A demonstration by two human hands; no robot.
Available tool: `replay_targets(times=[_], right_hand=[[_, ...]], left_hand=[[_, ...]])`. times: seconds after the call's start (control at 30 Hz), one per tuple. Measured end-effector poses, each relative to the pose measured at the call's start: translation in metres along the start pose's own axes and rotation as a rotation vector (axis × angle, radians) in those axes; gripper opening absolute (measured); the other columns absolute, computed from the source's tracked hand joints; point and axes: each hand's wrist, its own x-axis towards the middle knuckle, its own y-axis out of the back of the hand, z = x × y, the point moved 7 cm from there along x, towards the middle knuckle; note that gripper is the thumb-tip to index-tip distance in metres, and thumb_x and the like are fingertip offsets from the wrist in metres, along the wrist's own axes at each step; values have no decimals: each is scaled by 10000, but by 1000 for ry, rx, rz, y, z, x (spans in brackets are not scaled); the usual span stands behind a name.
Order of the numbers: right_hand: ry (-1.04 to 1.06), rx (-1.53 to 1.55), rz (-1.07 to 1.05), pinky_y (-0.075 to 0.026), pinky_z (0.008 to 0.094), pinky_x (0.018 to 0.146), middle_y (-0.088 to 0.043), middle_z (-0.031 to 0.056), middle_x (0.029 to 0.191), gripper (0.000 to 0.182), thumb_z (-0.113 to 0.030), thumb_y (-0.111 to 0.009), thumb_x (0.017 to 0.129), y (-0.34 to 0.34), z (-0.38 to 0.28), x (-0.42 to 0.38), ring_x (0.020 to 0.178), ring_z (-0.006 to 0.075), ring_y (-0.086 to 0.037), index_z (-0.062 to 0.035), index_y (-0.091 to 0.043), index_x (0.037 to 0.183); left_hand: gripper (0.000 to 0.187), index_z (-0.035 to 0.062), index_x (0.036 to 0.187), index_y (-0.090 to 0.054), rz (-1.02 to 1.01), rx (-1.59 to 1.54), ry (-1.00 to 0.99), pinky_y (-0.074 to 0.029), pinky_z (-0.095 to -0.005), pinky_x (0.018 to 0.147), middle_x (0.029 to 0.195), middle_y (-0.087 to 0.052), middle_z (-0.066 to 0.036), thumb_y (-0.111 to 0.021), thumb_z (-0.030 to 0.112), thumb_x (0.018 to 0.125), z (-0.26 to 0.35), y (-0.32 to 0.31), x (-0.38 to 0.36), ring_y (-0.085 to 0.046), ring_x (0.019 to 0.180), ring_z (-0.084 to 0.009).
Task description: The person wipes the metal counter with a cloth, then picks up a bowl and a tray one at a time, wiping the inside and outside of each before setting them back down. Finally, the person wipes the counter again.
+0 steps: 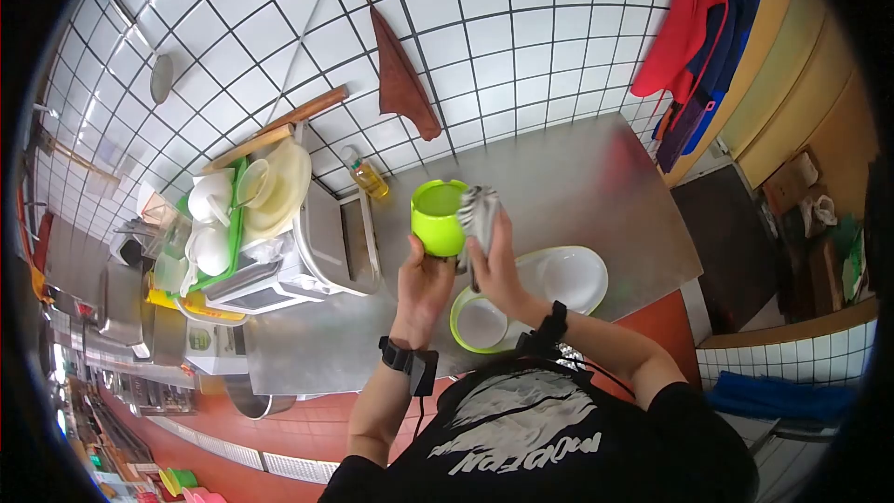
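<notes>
Here, reading from left to right, one metal ladle [161, 79] hangs against the wall [521, 47] of square white tiles with dark joints. Below it, a bright green tray [236, 238] carries two smooth, rounded white vessels [210, 248], with one translucent tub [253, 184] near its right edge. One clear bottle [372, 183] of yellow liquid stands towards the back of the worktop [577, 177], a broad sheet of dull grey metal; above it, one brown cloth [402, 79] hangs in a narrow, pointed fold. The left hand [426, 285] is clasped about the lower part of one lime-green cup [436, 229], which is held raised over the middle of the worktop. The cup is rounded and smooth, plastic in appearance, its round mouth showing a softer green interior. Immediately to the right, the right hand [496, 265] is closed on one bunched cloth with grey and white stripes [480, 216], which overlaps the cup's right side; whether they touch cannot be told. Each wrist bears one black strap. Beside the right forearm lies one glossy white oval dish [573, 281], edged in lime green, with two round hollows. Farthest right, red and blue fabrics [684, 33] hang in loose folds.
</notes>
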Motion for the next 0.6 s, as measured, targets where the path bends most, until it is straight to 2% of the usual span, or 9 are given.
replay_targets(times=[0.1, 0.13, 0.3, 0.37, 0.4, 0.47, 0.5, 0.57, 0.6], right_hand=[[247, -265, -195, -296, 503, 1128, -336, 301, 1480, 583, -41, -590, 883, -13, -29, 11, 1348, 468, -382, -6, -421, 1440], [359, -332, -254, -307, 513, 1135, -350, 233, 1517, 591, -71, -646, 815, -19, -35, 15, 1380, 427, -371, -45, -511, 1390], [714, -550, -529, -349, 517, 1120, -462, 84, 1476, 554, -207, -679, 789, -38, -54, 24, 1356, 333, -425, -121, -574, 1326], [795, -445, -461, -351, 533, 1113, -462, 127, 1461, 552, -212, -687, 784, -25, -59, 24, 1326, 331, -448, -93, -575, 1311], [798, -446, -465, -351, 533, 1113, -462, 127, 1461, 552, -212, -687, 784, -21, -51, 20, 1326, 331, -448, -93, -575, 1311], [727, -299, -186, -362, 533, 1088, -463, 181, 1445, 581, -212, -700, 771, 4, -34, 15, 1292, 340, -473, -55, -559, 1312], [734, -288, -201, -362, 533, 1088, -463, 181, 1445, 581, -212, -700, 771, 3, -35, 8, 1292, 340, -473, -55, -559, 1312], [337, -207, -39, -372, 474, 1069, -471, 219, 1412, 510, -182, -667, 847, 17, -17, 11, 1265, 333, -490, -28, -539, 1315], [339, -201, -57, -372, 474, 1069, -471, 219, 1412, 510, -182, -667, 847, 9, -19, 9, 1265, 333, -490, -28, -539, 1315]], left_hand=[[376, 44, 1312, -534, -228, -168, 147, -395, -407, 1099, 1314, -586, -116, -482, 295, 1037, -9, 1, 3, -507, 1267, -237], [351, 96, 1363, -497, -7, 136, 90, -406, -360, 1097, 1393, -534, -68, -412, 249, 1059, -11, 16, 1, -504, 1279, -202], [364, 106, 1364, -493, 122, -2, 141, -459, -351, 1022, 1372, -547, -50, -402, 262, 1048, -16, 22, -5, -578, 1172, -209], [363, 102, 1360, -493, -170, -172, 179, -493, -327, 951, 1382, -540, -66, -402, 259, 1046, -13, 16, -13, -600, 1125, -212], [359, 94, 1342, -510, -128, 15, 107, -511, -294, 876, 1349, -566, -69, -449, 281, 1042, -10, 16, -17, -613, 1093, -199], [369, 88, 1332, -519, -116, 55, 67, -498, -303, 906, 1329, -581, -70, -482, 296, 1031, -8, 5, -26, -607, 1105, -191], [380, 82, 1323, -529, -101, 100, 34, -486, -312, 937, 1310, -595, -71, -516, 311, 1020, -6, -2, -33, -600, 1117, -182], [394, 62, 1310, -542, -43, 139, -27, -439, -354, 1039, 1307, -614, -72, -515, 325, 1019, 0, -12, -38, -576, 1193, -209], [402, 53, 1317, -535, -64, 182, -24, -415, -360, 1064, 1321, -603, -74, -513, 324, 1020, 3, -12, -41, -555, 1220, -213]])
